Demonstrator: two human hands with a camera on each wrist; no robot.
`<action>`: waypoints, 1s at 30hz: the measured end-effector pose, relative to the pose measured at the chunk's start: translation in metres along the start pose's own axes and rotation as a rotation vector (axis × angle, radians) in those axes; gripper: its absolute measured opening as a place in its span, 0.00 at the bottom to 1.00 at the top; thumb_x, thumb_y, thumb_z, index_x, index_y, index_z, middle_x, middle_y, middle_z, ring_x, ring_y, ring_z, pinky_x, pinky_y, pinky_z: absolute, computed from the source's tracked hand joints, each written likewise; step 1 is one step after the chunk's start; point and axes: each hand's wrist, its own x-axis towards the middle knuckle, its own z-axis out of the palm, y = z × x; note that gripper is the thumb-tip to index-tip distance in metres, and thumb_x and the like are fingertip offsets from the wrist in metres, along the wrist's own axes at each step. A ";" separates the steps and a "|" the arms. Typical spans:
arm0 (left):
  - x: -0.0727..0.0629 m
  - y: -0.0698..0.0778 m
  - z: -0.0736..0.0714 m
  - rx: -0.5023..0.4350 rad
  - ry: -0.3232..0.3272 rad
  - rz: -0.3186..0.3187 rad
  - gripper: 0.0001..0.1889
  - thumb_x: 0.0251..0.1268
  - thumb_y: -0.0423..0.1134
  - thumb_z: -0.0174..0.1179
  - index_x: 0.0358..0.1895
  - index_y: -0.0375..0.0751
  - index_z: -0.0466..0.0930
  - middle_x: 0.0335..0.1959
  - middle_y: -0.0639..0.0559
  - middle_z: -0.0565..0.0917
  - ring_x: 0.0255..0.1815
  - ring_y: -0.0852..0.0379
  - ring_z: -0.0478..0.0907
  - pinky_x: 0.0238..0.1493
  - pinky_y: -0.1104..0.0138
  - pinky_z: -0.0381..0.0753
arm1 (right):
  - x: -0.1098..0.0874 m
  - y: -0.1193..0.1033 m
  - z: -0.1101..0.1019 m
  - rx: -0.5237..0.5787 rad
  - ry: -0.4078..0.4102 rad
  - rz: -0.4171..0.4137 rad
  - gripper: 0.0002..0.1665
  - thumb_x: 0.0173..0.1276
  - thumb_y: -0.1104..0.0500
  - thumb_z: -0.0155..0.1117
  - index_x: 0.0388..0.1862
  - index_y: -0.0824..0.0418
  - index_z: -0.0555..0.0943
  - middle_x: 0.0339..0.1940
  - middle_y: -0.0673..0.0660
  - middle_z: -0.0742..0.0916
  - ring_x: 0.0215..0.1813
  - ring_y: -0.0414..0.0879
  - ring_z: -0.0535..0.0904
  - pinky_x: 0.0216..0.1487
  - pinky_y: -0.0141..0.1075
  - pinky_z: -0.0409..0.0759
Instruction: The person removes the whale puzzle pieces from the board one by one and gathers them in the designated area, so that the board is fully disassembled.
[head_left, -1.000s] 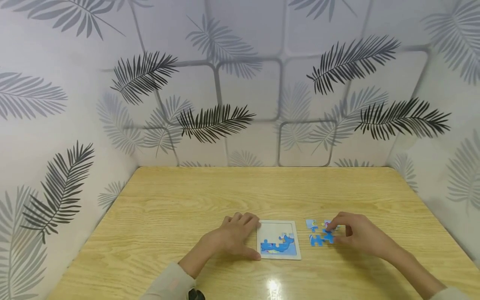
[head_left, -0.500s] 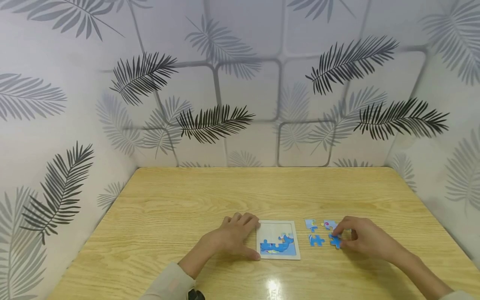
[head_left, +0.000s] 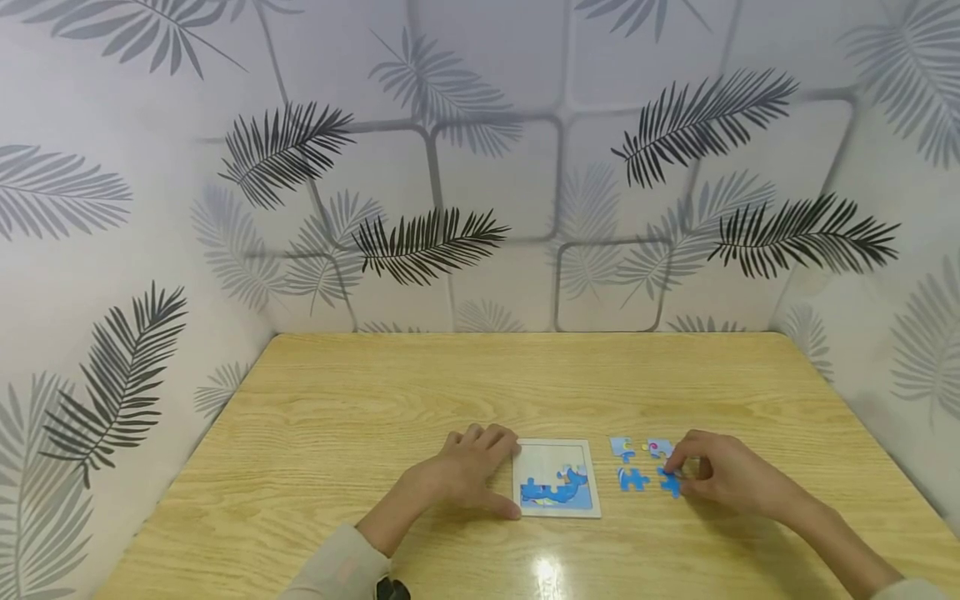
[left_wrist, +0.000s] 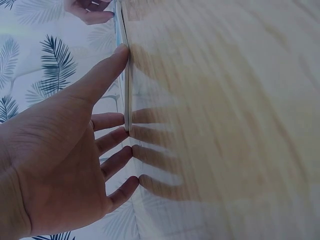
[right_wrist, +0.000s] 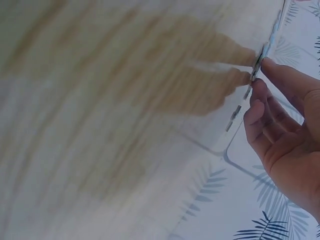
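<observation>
Blue puzzle piece [head_left: 669, 485] sits right of the framed tray [head_left: 558, 513], immediately left of the right hand [head_left: 723, 473], the nearer one, whose thumb and finger pinch it. Left hand [head_left: 474, 477] spread, touching tray's left edge. Piece's visible part slants far-left to near-right, a knob pointing near; partly covered, so I cannot settle its long axis.

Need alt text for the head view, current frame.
Two hands at a jigsaw puzzle: the right hand pinches a blue jigsaw piece while the left hand touches the left side of a partly filled, white-bordered puzzle tray. Three other loose pieces lie nearby, right of the tray. Wood-grain table; leaf-patterned wall behind.
</observation>
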 end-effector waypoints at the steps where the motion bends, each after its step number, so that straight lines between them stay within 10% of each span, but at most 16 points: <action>1: 0.000 0.000 0.000 -0.001 -0.001 0.000 0.42 0.60 0.68 0.68 0.72 0.53 0.65 0.74 0.55 0.64 0.67 0.51 0.63 0.68 0.47 0.63 | 0.001 0.000 0.000 -0.011 0.006 -0.007 0.15 0.58 0.70 0.79 0.42 0.58 0.87 0.38 0.51 0.86 0.27 0.29 0.70 0.26 0.30 0.75; 12: 0.001 -0.001 -0.001 -0.021 -0.005 -0.005 0.43 0.61 0.67 0.69 0.73 0.52 0.65 0.75 0.55 0.63 0.68 0.51 0.62 0.69 0.46 0.62 | 0.023 -0.018 0.004 -0.008 0.033 -0.029 0.18 0.61 0.71 0.76 0.50 0.63 0.85 0.39 0.55 0.87 0.27 0.30 0.72 0.25 0.30 0.75; 30: 0.000 -0.001 0.000 -0.032 -0.011 -0.021 0.44 0.60 0.67 0.69 0.75 0.52 0.64 0.76 0.55 0.63 0.70 0.51 0.62 0.71 0.47 0.61 | 0.074 -0.054 0.041 0.104 -0.160 0.032 0.20 0.64 0.69 0.74 0.56 0.62 0.84 0.47 0.55 0.85 0.29 0.34 0.73 0.33 0.31 0.78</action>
